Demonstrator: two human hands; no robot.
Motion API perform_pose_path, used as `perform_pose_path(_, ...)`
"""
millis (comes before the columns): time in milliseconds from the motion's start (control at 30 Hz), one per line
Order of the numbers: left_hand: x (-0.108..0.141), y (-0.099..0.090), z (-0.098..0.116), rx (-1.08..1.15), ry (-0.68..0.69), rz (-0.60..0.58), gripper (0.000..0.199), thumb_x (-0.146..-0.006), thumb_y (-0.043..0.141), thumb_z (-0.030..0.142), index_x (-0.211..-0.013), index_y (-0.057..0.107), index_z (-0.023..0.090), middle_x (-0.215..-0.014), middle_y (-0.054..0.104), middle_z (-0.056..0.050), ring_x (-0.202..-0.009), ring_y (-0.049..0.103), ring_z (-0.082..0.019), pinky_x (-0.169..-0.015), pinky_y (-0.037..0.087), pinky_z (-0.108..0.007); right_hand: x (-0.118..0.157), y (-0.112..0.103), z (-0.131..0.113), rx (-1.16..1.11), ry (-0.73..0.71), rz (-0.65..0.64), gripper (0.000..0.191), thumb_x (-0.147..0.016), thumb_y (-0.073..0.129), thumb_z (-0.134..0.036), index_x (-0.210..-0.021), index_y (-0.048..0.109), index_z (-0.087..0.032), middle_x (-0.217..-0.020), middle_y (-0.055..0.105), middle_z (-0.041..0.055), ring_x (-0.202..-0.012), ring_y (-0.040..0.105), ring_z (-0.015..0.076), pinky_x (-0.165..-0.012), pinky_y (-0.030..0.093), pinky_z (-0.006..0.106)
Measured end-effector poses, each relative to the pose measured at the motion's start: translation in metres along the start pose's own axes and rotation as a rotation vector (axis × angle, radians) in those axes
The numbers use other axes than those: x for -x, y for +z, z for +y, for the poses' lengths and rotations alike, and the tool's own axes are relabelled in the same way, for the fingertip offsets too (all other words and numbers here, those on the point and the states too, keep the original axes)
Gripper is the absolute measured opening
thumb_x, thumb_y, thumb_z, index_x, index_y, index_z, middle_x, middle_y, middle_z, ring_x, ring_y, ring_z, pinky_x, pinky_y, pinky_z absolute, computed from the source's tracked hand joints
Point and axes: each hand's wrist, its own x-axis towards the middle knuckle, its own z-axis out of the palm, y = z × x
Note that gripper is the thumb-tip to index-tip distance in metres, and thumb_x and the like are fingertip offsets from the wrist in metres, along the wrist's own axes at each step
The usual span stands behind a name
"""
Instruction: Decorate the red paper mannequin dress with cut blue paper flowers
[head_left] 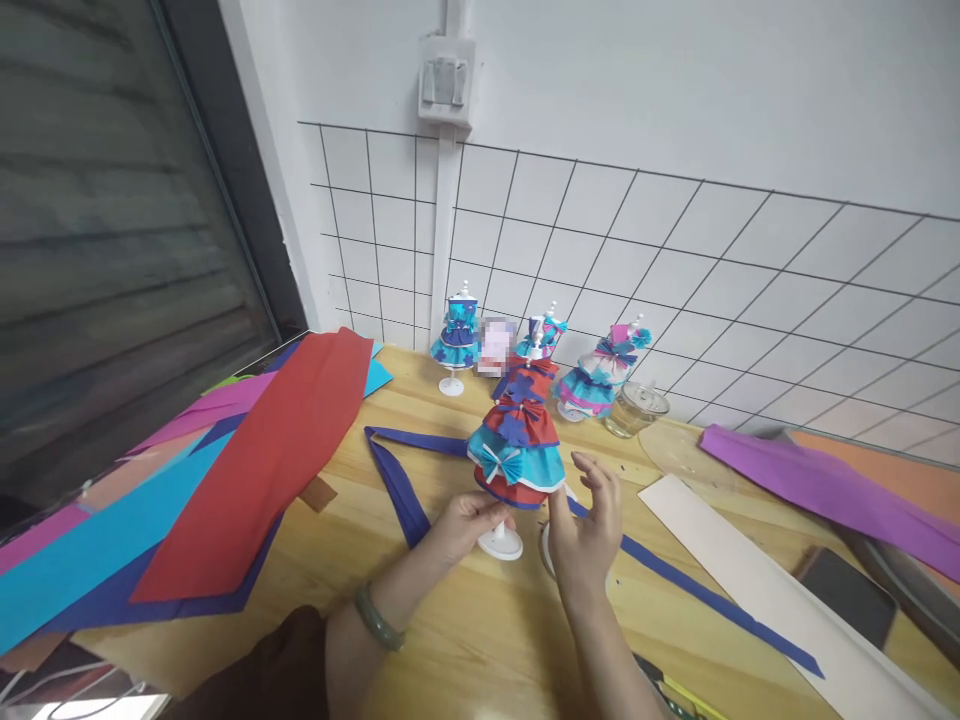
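A small dress form [525, 425] in a layered red, turquoise and blue dress with bows stands upright before me. My left hand [469, 530] has its thumb and fingers closed on the white stand [501, 541] just under the skirt. On the skirt's right side is my right hand [586, 530], fingers apart, its index finger near the hem. Behind that hand, a second white round base [550, 550] is partly hidden. A dark blue strip [401, 485] lies across the table, passing behind the dress and out to the right.
Three more dressed forms [457, 335] stand near the wall grid, beside a glass cup [636, 408]. Coloured sheets [277, 450] cover the left side. Pale and purple sheets [810, 490], a phone [847, 597] and a yellow-and-black tool [675, 690] lie to the right.
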Motion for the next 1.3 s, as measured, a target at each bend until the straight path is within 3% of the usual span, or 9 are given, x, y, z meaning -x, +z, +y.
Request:
perform_pose_path(133, 0.002, 0.000, 0.002, -0.010, 0.010, 0.004, 0.038, -0.061, 0.069, 0.049, -0.061, 0.066, 0.011, -0.056, 0.057, -0.002, -0.052, 0.044, -0.009, -0.053, 0.028, -0.022, -0.002, -0.001, -0.002, 0.007, -0.033, 0.061, 0.015, -0.081, 0.053, -0.020, -0.094, 0.061, -0.021, -0.094, 0.058, 0.0094, -0.095, 0.054, 0.0240, -0.082, 0.042, 0.044)
perform_pose_path(367, 0.002, 0.001, 0.001, -0.006, 0.013, 0.017, 0.036, -0.062, 0.069, 0.046, -0.063, 0.067, 0.010, -0.058, 0.059, -0.003, -0.052, 0.044, -0.009, -0.053, 0.030, -0.021, -0.001, -0.001, 0.003, -0.015, 0.069, 0.031, 0.022, -0.080, 0.054, -0.022, -0.099, 0.064, -0.019, -0.096, 0.057, 0.0100, -0.093, 0.054, 0.0228, -0.080, 0.042, 0.040)
perform_pose_path(500, 0.001, 0.001, 0.001, 0.004, 0.042, 0.043, 0.035, -0.063, 0.068, 0.046, -0.066, 0.068, 0.011, -0.062, 0.061, -0.004, -0.055, 0.046, -0.010, -0.055, 0.032, -0.022, 0.002, 0.006, 0.011, -0.157, 0.359, -0.171, 0.040, -0.076, 0.057, -0.028, -0.114, 0.055, -0.019, -0.107, 0.058, 0.0111, -0.091, 0.055, 0.0227, -0.075, 0.043, 0.038)
perform_pose_path(600, 0.000, 0.000, 0.001, 0.001, 0.075, 0.079, 0.036, -0.062, 0.069, 0.046, -0.067, 0.068, 0.010, -0.064, 0.062, -0.004, -0.058, 0.048, -0.011, -0.057, 0.035, -0.023, 0.005, 0.011, 0.016, -0.410, 0.621, -0.326, 0.035, -0.070, 0.064, -0.027, -0.104, 0.060, -0.019, -0.104, 0.063, 0.0090, -0.089, 0.057, 0.0216, -0.077, 0.043, 0.035)
perform_pose_path(667, -0.001, -0.001, 0.001, -0.007, 0.100, 0.111, 0.035, -0.062, 0.069, 0.045, -0.068, 0.068, 0.010, -0.065, 0.063, -0.005, -0.059, 0.048, -0.012, -0.059, 0.035, -0.023, 0.007, 0.014, 0.017, -0.546, 0.748, -0.355, 0.028, -0.064, 0.068, -0.023, -0.092, 0.064, -0.019, -0.097, 0.066, 0.0061, -0.089, 0.057, 0.0205, -0.080, 0.042, 0.032)
perform_pose_path(900, -0.002, -0.004, -0.005, -0.041, 0.134, 0.151, 0.033, -0.064, 0.068, 0.042, -0.073, 0.069, 0.010, -0.064, 0.062, -0.003, -0.058, 0.049, -0.011, -0.058, 0.036, -0.023, 0.007, 0.017, 0.014, -0.672, 0.923, -0.269, 0.022, -0.057, 0.072, -0.023, -0.078, 0.065, -0.019, -0.084, 0.068, 0.0029, -0.083, 0.061, 0.0194, -0.070, 0.046, 0.030)
perform_pose_path(1033, -0.005, -0.005, -0.008, -0.049, 0.149, 0.145, 0.036, -0.063, 0.068, 0.042, -0.078, 0.069, 0.009, -0.067, 0.063, -0.003, -0.059, 0.051, -0.012, -0.058, 0.037, -0.023, 0.001, 0.011, 0.015, -0.686, 0.960, -0.113, 0.023, -0.057, 0.070, -0.024, -0.079, 0.064, -0.019, -0.079, 0.067, 0.0014, -0.072, 0.061, 0.0153, -0.064, 0.047, 0.028)
perform_pose_path(1200, -0.008, -0.006, -0.011, -0.092, 0.162, 0.133, 0.034, -0.064, 0.067, 0.042, -0.079, 0.070, 0.011, -0.072, 0.065, -0.004, -0.065, 0.053, -0.014, -0.062, 0.039, -0.024, -0.022, -0.011, 0.010, -0.622, 0.896, 0.156, 0.031, -0.058, 0.072, -0.022, -0.088, 0.065, -0.023, -0.096, 0.063, 0.0005, -0.091, 0.059, 0.0146, -0.071, 0.047, 0.025)
perform_pose_path(1300, -0.008, -0.006, -0.012, -0.126, 0.150, 0.124, 0.036, -0.064, 0.066, 0.043, -0.078, 0.070, 0.010, -0.065, 0.063, -0.003, -0.060, 0.051, -0.013, -0.058, 0.038, -0.023, -0.045, -0.025, -0.005, -0.517, 0.767, 0.190, 0.032, -0.060, 0.072, -0.026, -0.091, 0.067, -0.021, -0.101, 0.064, 0.0040, -0.100, 0.057, 0.0200, -0.080, 0.046, 0.032)
